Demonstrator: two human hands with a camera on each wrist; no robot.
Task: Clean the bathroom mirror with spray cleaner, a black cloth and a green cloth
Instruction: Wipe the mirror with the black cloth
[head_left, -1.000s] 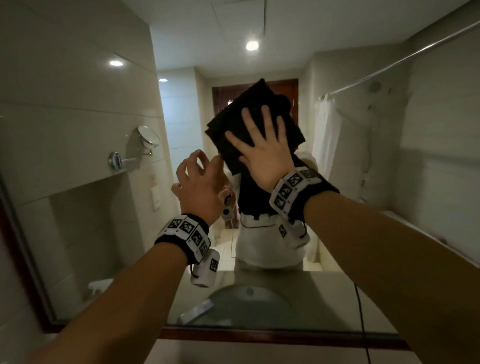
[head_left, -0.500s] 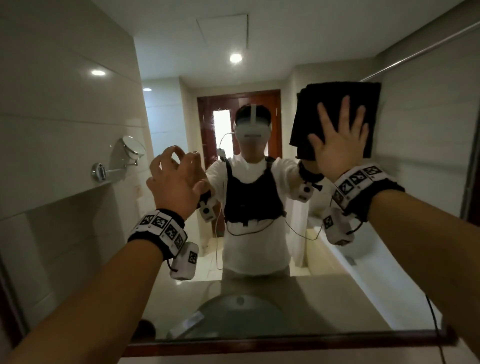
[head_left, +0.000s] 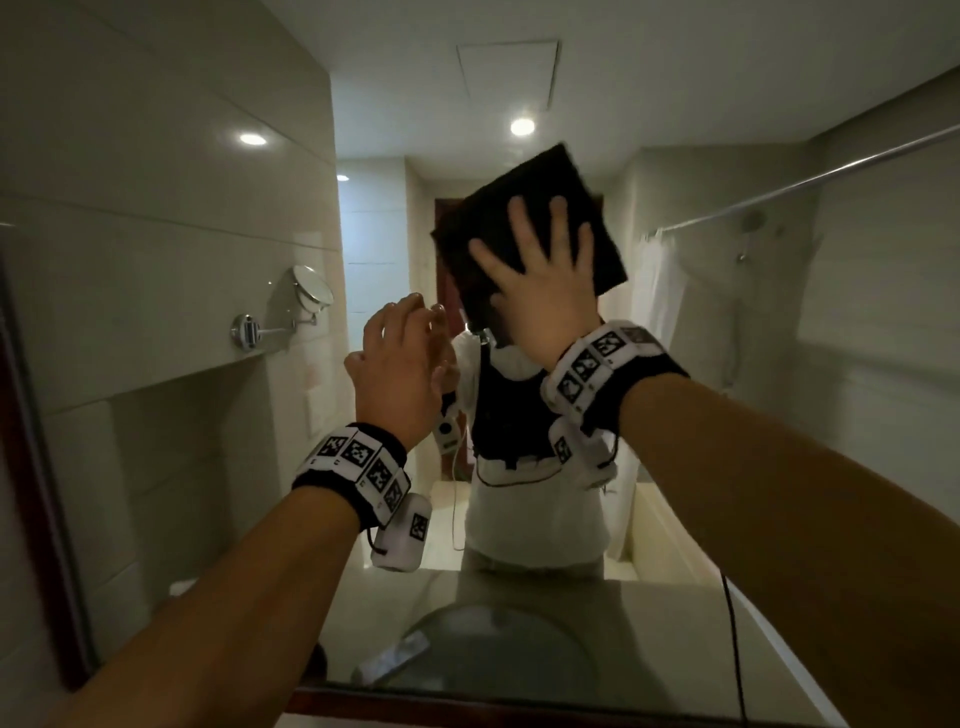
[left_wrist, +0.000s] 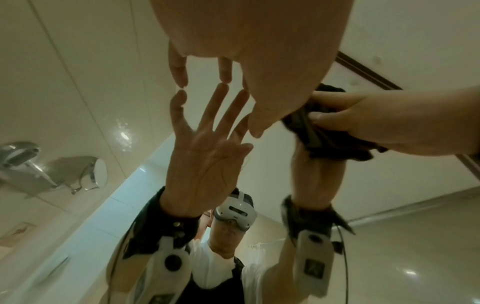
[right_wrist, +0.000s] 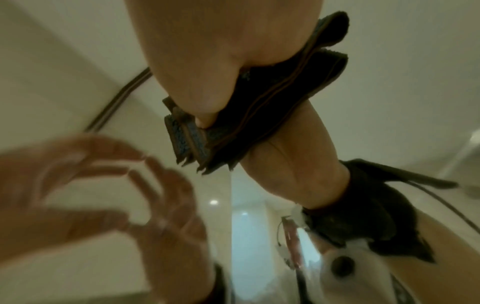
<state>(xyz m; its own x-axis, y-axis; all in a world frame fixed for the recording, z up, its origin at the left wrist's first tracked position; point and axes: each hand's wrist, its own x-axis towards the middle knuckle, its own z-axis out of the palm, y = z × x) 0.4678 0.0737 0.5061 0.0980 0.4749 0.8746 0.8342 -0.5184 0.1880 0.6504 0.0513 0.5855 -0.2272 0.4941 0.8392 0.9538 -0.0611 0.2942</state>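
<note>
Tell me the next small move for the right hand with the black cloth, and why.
Probably sweep the black cloth sideways across the mirror, keeping it pressed. The right hand lies flat on the folded cloth against the glass, mid-mirror; the left hand only braces with its fingertips on the glass and holds nothing.

The folded black cloth (head_left: 530, 244) hides the reflected person's head, and the left hand (right_wrist: 85, 185) is only a blur in the right wrist view.

A folded black cloth (head_left: 524, 208) lies flat against the wood-framed bathroom mirror (head_left: 156, 291), well above its bottom edge, pressed by the right hand (head_left: 540, 296); the left hand (head_left: 395, 369) touches the glass with its fingertips.
</note>
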